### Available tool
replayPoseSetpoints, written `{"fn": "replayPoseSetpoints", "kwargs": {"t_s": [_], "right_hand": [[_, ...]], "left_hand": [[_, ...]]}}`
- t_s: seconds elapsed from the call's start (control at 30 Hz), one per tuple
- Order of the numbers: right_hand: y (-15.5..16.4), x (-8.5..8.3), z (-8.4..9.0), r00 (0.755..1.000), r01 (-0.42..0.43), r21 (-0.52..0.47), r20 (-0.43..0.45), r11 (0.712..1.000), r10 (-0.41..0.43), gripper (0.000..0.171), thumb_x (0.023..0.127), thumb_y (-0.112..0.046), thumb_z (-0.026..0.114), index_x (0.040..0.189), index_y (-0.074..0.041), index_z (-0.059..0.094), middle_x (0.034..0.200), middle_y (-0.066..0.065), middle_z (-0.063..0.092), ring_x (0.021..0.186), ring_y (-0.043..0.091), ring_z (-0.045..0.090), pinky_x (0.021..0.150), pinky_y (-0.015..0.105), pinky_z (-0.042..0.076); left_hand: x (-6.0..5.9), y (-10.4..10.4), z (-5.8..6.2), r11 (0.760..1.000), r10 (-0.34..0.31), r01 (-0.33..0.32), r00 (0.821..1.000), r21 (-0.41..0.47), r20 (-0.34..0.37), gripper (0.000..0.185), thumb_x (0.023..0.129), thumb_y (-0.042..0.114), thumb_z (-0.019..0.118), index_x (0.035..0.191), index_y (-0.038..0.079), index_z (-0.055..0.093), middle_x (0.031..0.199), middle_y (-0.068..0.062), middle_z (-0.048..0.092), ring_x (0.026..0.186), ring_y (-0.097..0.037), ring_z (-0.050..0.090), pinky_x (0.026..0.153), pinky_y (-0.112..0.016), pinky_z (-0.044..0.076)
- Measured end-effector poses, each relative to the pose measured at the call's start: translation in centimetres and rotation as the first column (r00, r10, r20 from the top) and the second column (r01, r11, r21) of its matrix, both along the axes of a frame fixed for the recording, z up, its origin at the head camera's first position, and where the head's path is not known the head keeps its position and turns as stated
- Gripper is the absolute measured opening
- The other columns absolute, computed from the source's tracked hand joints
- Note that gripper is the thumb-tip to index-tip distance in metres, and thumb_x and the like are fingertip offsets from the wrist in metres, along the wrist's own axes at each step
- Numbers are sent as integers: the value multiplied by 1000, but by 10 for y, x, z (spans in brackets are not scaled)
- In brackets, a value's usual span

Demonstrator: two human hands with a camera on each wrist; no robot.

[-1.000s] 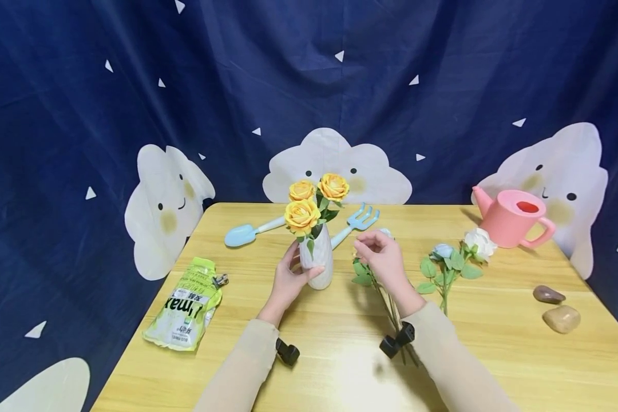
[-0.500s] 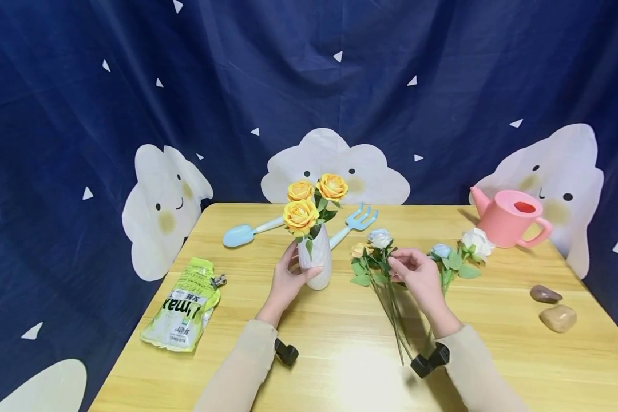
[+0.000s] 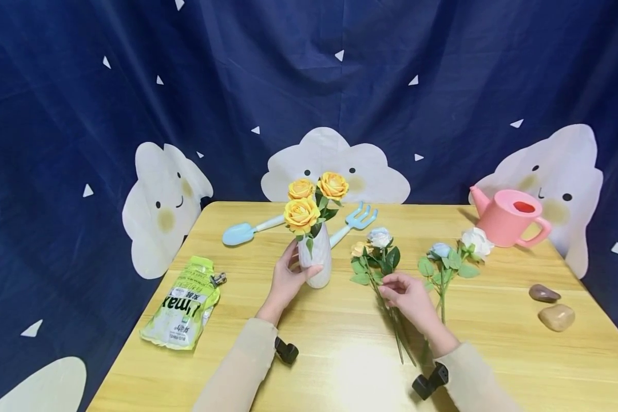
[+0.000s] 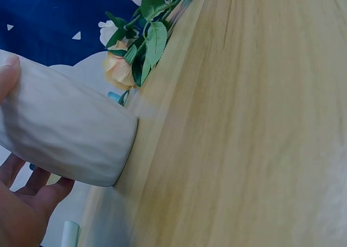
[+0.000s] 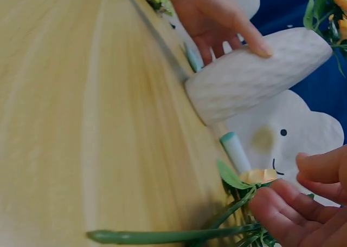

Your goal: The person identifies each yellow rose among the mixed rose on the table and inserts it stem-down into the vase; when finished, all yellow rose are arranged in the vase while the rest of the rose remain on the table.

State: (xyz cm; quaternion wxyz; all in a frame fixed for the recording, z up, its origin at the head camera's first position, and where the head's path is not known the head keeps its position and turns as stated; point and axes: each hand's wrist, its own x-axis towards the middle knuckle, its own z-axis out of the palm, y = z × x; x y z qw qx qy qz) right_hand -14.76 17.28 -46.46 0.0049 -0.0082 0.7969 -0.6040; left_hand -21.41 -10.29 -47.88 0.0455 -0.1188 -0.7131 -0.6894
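Observation:
A white textured vase (image 3: 323, 246) stands upright on the wooden table with several yellow-orange roses (image 3: 301, 216) in it. My left hand (image 3: 287, 280) grips its side, thumb in front and fingers behind. To the right lie a white rose (image 3: 379, 237) and a small peach rose (image 3: 359, 249), their green stems (image 5: 157, 236) pointing toward me. My right hand (image 3: 412, 300) is at these stems below the leaves. In the right wrist view its thumb and fingers stand apart, the fingertips (image 5: 263, 201) overlapping the stems.
A blue toy trowel (image 3: 239, 234) and a blue rake (image 3: 360, 219) lie behind the vase. At right are a blue rose (image 3: 440, 250), a white rose (image 3: 476, 242), a pink watering can (image 3: 510, 217) and stones (image 3: 556, 317). A green-white bag (image 3: 182, 306) lies left.
My right hand has drawn back from beside the vase, first rightward, then down along the stems. The white and peach roses came into fuller view. My left hand has stayed on the vase.

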Motion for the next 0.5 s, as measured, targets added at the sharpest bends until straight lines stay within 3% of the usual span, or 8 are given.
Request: {"fn": "replayPoseSetpoints", "kwargs": {"t_s": [0.2, 0.37, 0.5], "right_hand": [[-1, 2, -4, 1000, 20, 138, 22, 990, -23, 20, 83, 2, 65, 102, 9, 61, 88, 17, 66, 78, 29, 64, 62, 31, 55], [-2, 0, -4, 1000, 8, 337, -9, 942, -5, 23, 81, -1, 68, 102, 6, 63, 88, 12, 67, 81, 26, 63, 67, 32, 53], [-3, -5, -7, 1000, -13, 413, 4, 911, 12, 26, 79, -2, 71, 103, 5, 63, 86, 8, 66, 80, 24, 63, 70, 37, 52]], "left_hand": [[-1, 1, -3, 999, 24, -25, 999, -27, -24, 78, 71, 22, 82, 138, 29, 43, 120, -7, 54, 106, -24, 54, 88, -40, 47], [-2, 0, -5, 998, 38, -38, 999, -39, -23, 81, 70, 21, 82, 140, 27, 42, 120, -9, 54, 105, -26, 55, 88, -41, 48], [-1, 0, -3, 999, 19, -19, 1000, -33, 1, 82, 72, 17, 81, 142, 22, 39, 123, -13, 52, 107, -30, 53, 90, -43, 46]]}}
